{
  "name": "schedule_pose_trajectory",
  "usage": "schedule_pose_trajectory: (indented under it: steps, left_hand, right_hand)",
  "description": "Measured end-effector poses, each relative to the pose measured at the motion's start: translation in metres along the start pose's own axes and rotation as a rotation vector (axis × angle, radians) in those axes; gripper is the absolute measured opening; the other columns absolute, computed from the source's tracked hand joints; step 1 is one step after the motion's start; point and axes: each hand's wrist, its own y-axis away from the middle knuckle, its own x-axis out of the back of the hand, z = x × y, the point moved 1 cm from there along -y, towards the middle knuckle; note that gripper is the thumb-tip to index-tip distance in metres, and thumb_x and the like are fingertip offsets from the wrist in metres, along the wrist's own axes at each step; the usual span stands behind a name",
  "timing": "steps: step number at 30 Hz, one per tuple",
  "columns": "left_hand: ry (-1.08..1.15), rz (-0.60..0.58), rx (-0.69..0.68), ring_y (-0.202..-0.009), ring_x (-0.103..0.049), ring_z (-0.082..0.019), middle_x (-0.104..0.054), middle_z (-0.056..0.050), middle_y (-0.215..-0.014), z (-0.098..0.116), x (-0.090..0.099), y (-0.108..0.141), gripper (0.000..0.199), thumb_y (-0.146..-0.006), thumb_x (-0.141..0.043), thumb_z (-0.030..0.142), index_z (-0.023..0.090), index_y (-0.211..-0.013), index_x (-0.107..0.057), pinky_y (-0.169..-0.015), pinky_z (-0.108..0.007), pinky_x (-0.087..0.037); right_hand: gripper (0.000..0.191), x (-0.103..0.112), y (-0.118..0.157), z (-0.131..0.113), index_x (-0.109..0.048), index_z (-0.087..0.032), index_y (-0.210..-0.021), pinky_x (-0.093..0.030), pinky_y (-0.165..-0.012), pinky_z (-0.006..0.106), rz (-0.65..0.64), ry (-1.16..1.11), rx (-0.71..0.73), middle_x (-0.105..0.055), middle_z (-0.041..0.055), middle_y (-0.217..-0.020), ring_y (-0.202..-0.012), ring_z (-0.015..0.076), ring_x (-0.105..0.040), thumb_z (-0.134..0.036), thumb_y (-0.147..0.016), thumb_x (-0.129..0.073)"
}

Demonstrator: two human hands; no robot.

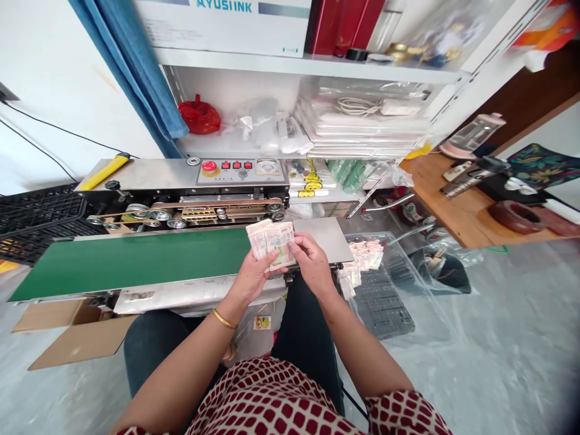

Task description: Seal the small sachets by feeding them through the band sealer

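Note:
A fanned bundle of small printed paper sachets (270, 243) sits in front of me, above the near edge of a green conveyor belt (136, 263). My left hand (251, 276) cups the bundle from below and at its left side. My right hand (312, 263) pinches the bundle's right edge with its fingers. The belt belongs to a band sealing machine (181, 196), whose control panel (240, 171) and exposed pulleys stand just beyond my hands. More loose sachets (364, 254) lie in a dark plastic tray (383, 305) to my right.
A black plastic crate (40, 220) stands left of the machine, and an open cardboard box (75, 329) sits on the floor at lower left. Shelves (308, 63) with packaged goods rise behind. A wooden table (457, 208) holds assorted items at right.

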Motion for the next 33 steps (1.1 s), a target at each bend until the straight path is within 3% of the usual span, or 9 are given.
schedule_pose_trajectory:
  steps: [5, 7, 11, 17, 22, 26, 29, 33]
  left_hand:
    - [-0.008, 0.064, -0.02, -0.098, -0.069, -0.021, -0.069, -0.008, -0.123, 0.0, 0.007, 0.0, 0.045, -0.079, -0.077, 0.03, 0.02, -0.12, -0.064, -0.062, -0.025, -0.06]
    - [-0.005, 0.061, -0.025, -0.1, -0.068, -0.021, -0.069, -0.007, -0.123, 0.001, 0.009, 0.0, 0.043, -0.079, -0.077, 0.031, 0.02, -0.119, -0.065, -0.063, -0.025, -0.06]
    - [-0.016, 0.042, -0.059, -0.096, -0.068, -0.02, -0.071, -0.005, -0.115, -0.001, 0.009, 0.001, 0.044, -0.077, -0.079, 0.03, 0.02, -0.118, -0.065, -0.064, -0.027, -0.06]
    - [0.017, 0.154, -0.078, -0.088, -0.067, -0.018, -0.071, -0.005, -0.109, -0.003, 0.012, -0.003, 0.041, -0.073, -0.081, 0.03, 0.017, -0.109, -0.066, -0.055, -0.023, -0.057]
    - [0.029, 0.168, -0.087, -0.086, -0.067, -0.017, -0.071, -0.006, -0.108, 0.001, 0.023, -0.003, 0.043, -0.072, -0.082, 0.028, 0.018, -0.11, -0.066, -0.054, -0.023, -0.057]
    - [-0.004, 0.195, -0.1, -0.093, -0.067, -0.019, -0.07, -0.007, -0.114, 0.001, 0.035, 0.002, 0.04, -0.075, -0.081, 0.028, 0.018, -0.111, -0.066, -0.056, -0.023, -0.058]
    - [-0.004, 0.223, -0.099, -0.094, -0.067, -0.02, -0.069, -0.007, -0.115, 0.0, 0.045, 0.006, 0.041, -0.074, -0.081, 0.028, 0.018, -0.112, -0.066, -0.056, -0.023, -0.058]
    - [0.007, 0.23, -0.09, -0.094, -0.067, -0.02, -0.069, -0.007, -0.116, -0.002, 0.05, 0.009, 0.042, -0.074, -0.082, 0.028, 0.018, -0.111, -0.066, -0.057, -0.023, -0.058]
  right_hand:
    - [0.027, -0.009, -0.004, 0.005, -0.06, -0.026, -0.082, -0.052, -0.073, 0.034, 0.005, -0.34, -0.204, -0.068, -0.0024, -0.082, -0.075, 0.0192, -0.062, -0.051, -0.08, -0.069]
    - [0.028, -0.012, -0.004, 0.005, -0.059, -0.025, -0.08, -0.052, -0.076, 0.034, 0.009, -0.382, -0.211, -0.068, -0.0022, -0.086, -0.079, 0.0194, -0.063, -0.05, -0.078, -0.072]
    - [0.028, -0.016, -0.006, 0.003, -0.057, -0.024, -0.077, -0.052, -0.088, 0.035, 0.006, -0.458, -0.145, -0.066, -0.0012, -0.117, -0.101, 0.0211, -0.063, -0.042, -0.074, -0.078]
    - [0.027, -0.022, -0.006, 0.006, -0.06, -0.023, -0.088, -0.054, -0.082, 0.032, -0.02, -0.637, -0.256, -0.072, -0.001, -0.094, -0.086, 0.0178, -0.066, -0.04, -0.076, -0.077]
    - [0.032, -0.02, -0.005, 0.014, -0.065, -0.019, -0.094, -0.055, -0.073, 0.024, -0.11, -0.512, -0.314, -0.073, -0.0002, -0.09, -0.078, 0.0129, -0.067, -0.038, -0.074, -0.08]
    - [0.039, 0.0, -0.02, 0.024, -0.059, -0.019, -0.091, -0.057, -0.058, 0.022, 0.046, -0.445, -0.323, -0.073, 0.0006, -0.086, -0.07, 0.0138, -0.069, -0.04, -0.067, -0.083]
    - [0.041, 0.014, -0.04, 0.032, -0.053, -0.02, -0.091, -0.048, -0.041, 0.018, 0.16, -0.309, -0.303, -0.071, -0.0003, -0.075, -0.056, 0.0129, -0.066, -0.039, -0.067, -0.081]
    - [0.033, 0.01, -0.065, 0.042, -0.05, -0.02, -0.091, -0.034, -0.032, 0.017, 0.114, -0.164, -0.319, -0.062, -0.0052, -0.061, -0.04, 0.008, -0.052, -0.038, -0.074, -0.072]
